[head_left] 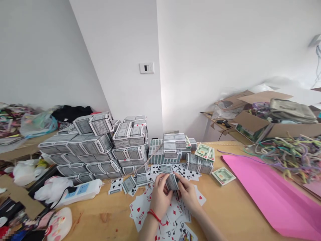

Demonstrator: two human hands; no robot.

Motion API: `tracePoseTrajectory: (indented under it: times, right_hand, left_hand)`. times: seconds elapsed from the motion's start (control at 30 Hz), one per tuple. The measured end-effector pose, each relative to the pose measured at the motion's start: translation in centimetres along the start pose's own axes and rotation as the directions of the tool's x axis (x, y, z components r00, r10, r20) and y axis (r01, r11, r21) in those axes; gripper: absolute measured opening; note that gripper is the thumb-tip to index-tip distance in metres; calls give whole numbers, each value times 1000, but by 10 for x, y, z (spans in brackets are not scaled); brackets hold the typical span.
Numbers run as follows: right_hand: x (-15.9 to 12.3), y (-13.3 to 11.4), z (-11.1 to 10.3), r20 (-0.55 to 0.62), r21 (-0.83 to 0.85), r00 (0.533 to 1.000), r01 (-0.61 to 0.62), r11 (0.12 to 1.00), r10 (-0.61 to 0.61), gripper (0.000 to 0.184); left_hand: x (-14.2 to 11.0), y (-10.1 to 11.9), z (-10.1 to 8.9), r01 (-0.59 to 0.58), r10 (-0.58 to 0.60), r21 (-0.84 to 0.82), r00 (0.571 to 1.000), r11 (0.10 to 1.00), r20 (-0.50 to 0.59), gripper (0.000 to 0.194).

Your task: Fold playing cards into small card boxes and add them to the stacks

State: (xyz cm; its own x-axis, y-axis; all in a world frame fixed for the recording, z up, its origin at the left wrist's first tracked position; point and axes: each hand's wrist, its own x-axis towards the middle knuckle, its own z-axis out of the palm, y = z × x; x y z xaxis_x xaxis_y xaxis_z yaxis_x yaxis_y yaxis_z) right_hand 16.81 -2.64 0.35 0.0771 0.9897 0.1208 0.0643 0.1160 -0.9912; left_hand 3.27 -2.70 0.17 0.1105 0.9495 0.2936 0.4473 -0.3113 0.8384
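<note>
Between my two hands is a playing card with a grey patterned back, perhaps folded or several together; I cannot tell. My left hand, with a red string at the wrist, grips its left side. My right hand closes on its right edge. Loose face-up cards lie spread beneath and around both hands, partly hidden by the forearms. Just beyond my fingers lies a small face-down card piece. More face-down cards lie to the left.
Tall stacks of grey-backed card blocks stand at the back left, with smaller blocks behind my hands. Green card boxes sit to the right, before a pink sheet. A white power strip lies left. Tangled yarn fills the right.
</note>
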Motion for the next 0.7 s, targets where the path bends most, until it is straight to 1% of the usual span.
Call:
tracePoseTrajectory:
  times: [0.07, 0.13, 0.27, 0.4, 0.5, 0.57, 0.63, 0.7]
  right_hand:
    - [-2, 1, 2, 60, 12, 997, -40, 999, 40, 49]
    - [-4, 2, 5, 91, 12, 995, -41, 999, 40, 51]
    - [-4, 6, 7, 55, -61, 998, -9, 998, 12, 48]
    - [-2, 8, 5, 41, -109, 999, -2, 994, 6, 39]
    - [0, 8, 2, -56, -140, 998, 3, 990, -11, 30]
    - [2, 6, 1, -115, -157, 993, 22, 987, -40, 32]
    - [2, 3, 1, -109, -147, 993, 30, 989, -46, 33]
    - [1, 0, 3, -86, -139, 996, 21, 990, -33, 33]
  left_hand:
    - [1, -2, 0, 7, -7, 12, 1000, 1000, -17, 59]
    - [2, -4, -1, 18, -17, 26, 999, 1000, -35, 59]
    - [2, -3, -2, 23, -21, 40, 999, 999, -30, 56]
    - [1, 1, -2, 4, -5, 40, 1000, 999, 25, 61]
    - [-1, 7, 0, -26, 24, 20, 995, 999, 94, 65]
    - [-4, 12, 3, -52, 54, -20, 991, 998, 126, 65]
    - [-7, 17, 7, -48, 57, -72, 990, 996, 129, 66]
    - [-8, 21, 11, 1, 7, -111, 997, 994, 77, 63]
